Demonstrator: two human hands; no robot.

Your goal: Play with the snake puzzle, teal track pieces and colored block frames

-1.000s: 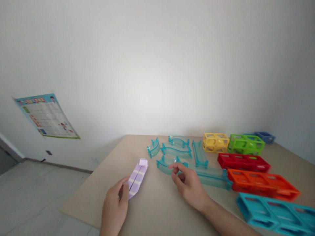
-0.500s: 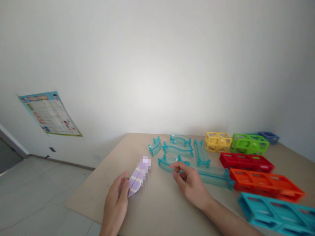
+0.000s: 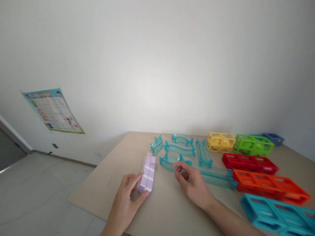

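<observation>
A lilac box (image 3: 149,177) with white stripes stands tilted over the near left part of the table, its far end blurred out. My left hand (image 3: 129,193) grips its near end, thumb at the lower right corner and index finger along the left side. Loosely curled and holding nothing, my right hand (image 3: 190,183) hovers by the clear blue track pieces. Its fingertips overlap a curved track piece (image 3: 166,163) in view, and a long straight track piece (image 3: 216,177) runs to the right behind the wrist. Whether the fingers touch the track I cannot tell.
Behind lie more clear blue tracks: a short curve (image 3: 157,145), a wavy piece (image 3: 179,149) and a straight one (image 3: 203,154). Open-frame blocks in yellow (image 3: 220,143), green (image 3: 254,145), red (image 3: 249,164), orange (image 3: 270,186) and turquoise (image 3: 278,213) line the right side. A wall rises behind.
The lilac box has turned more upright in view and moved slightly right, showing its top and near end. My left hand has shifted right with it, thumb spread lower. The right hand stays nearly still.
</observation>
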